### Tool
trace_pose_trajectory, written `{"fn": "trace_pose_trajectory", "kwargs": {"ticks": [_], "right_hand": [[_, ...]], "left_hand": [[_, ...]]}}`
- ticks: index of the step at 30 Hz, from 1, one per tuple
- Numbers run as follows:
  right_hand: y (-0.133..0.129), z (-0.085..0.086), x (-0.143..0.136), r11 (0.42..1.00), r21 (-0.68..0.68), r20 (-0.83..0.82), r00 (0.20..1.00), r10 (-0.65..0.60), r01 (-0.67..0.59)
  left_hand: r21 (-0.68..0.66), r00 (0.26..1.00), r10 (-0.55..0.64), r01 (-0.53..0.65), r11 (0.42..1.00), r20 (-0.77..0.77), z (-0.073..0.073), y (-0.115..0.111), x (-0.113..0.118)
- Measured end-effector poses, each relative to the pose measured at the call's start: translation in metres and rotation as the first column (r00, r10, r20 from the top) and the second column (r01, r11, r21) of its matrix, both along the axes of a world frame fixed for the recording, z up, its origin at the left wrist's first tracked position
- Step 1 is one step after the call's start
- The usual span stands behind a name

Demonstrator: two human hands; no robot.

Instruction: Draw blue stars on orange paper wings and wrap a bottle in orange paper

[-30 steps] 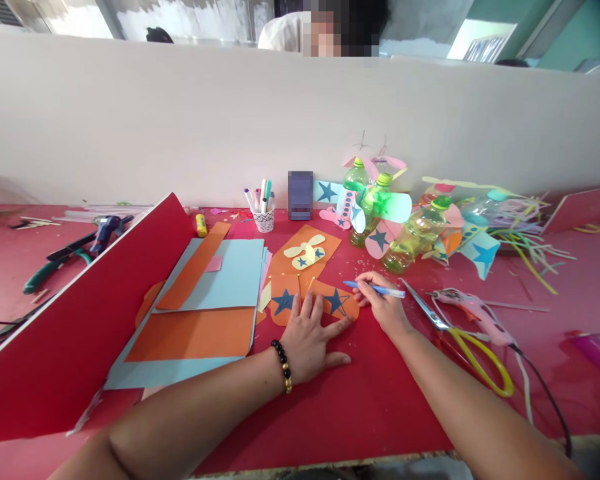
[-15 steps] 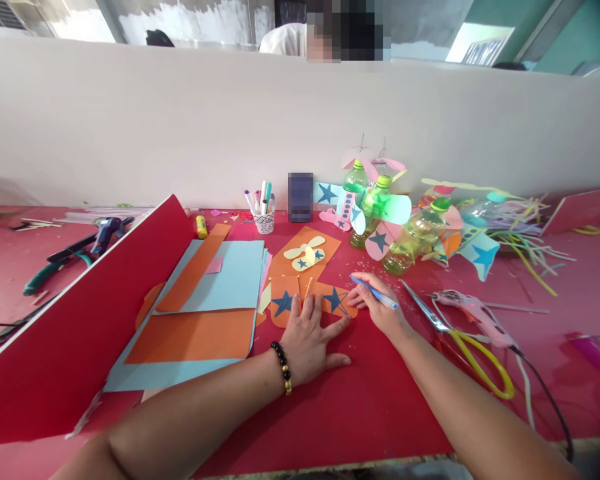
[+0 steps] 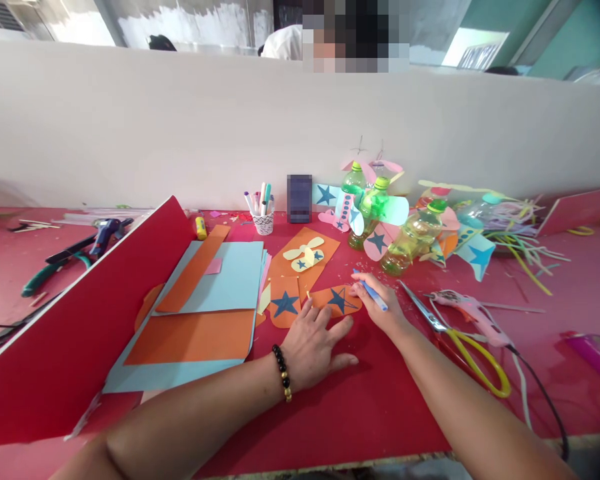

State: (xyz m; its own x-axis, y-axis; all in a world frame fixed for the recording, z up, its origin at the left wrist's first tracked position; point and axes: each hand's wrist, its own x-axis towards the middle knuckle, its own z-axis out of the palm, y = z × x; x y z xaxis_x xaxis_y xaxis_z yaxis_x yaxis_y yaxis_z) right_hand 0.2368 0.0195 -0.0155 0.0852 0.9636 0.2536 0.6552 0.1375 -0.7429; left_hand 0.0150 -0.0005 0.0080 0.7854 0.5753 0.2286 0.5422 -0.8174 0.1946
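Note:
My left hand [image 3: 313, 343], with a beaded bracelet at the wrist, has its fingers spread at the lower edge of an orange paper piece [image 3: 320, 298]. That piece carries a blue star, filled in on its left and only outlined on its right. My right hand [image 3: 383, 303] holds a blue marker [image 3: 373, 293] and touches the same piece's right end. Left of it lies another orange piece [image 3: 279, 287] with a filled blue star. Just behind are yellow paper shapes [image 3: 307, 259] with small stars, on an orange sheet [image 3: 325, 244].
Blue and orange sheets [image 3: 230, 267] lie left beside a red panel [image 3: 145, 267]. A marker cup [image 3: 263, 223] stands behind. Bottles [image 3: 405, 247] with paper planes are at the back right; scissors [image 3: 473, 360] and a pink glue gun [image 3: 473, 313] lie right. A person sits beyond the white partition [image 3: 180, 127].
My left hand has eased down and off the orange pieces' middle, its fingers more bent. The orange piece with the part-filled star has turned slightly, and the marker in my right hand has tilted steeper.

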Motion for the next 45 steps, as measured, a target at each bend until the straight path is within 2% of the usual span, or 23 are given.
{"fn": "trace_pose_trajectory", "kwargs": {"ticks": [8, 14, 20, 26, 33, 45], "right_hand": [[0.004, -0.006, 0.001, 0.996, 0.0, -0.1, 0.991, 0.089, -0.089], [0.003, -0.005, 0.0, 0.995, -0.018, -0.205, 0.974, 0.092, -0.097], [-0.003, 0.001, -0.003, 0.996, 0.073, -0.277, 0.959, 0.062, -0.044], [-0.006, 0.004, -0.004, 0.988, -0.038, -0.365, 0.922, 0.127, -0.151], [-0.005, 0.008, -0.005, 0.989, 0.004, -0.219, 0.964, 0.148, -0.151], [-0.001, -0.001, -0.003, 0.989, -0.026, -0.185, 0.973, 0.141, -0.148]], "left_hand": [[-0.179, 0.991, -0.124, 0.131, 0.975, 0.048, 0.003, -0.002, 0.002], [-0.127, 0.999, 0.034, -0.029, 0.992, 0.037, -0.007, -0.003, 0.001], [-0.116, 0.999, 0.033, -0.035, 0.993, -0.015, -0.019, -0.007, -0.003], [-0.12, 0.998, 0.045, -0.049, 0.992, -0.032, -0.021, -0.006, -0.004], [-0.051, 0.995, 0.054, -0.058, 0.997, -0.083, -0.019, -0.006, -0.001], [-0.041, 0.994, 0.041, -0.045, 0.998, -0.098, -0.015, -0.005, 0.0]]}}
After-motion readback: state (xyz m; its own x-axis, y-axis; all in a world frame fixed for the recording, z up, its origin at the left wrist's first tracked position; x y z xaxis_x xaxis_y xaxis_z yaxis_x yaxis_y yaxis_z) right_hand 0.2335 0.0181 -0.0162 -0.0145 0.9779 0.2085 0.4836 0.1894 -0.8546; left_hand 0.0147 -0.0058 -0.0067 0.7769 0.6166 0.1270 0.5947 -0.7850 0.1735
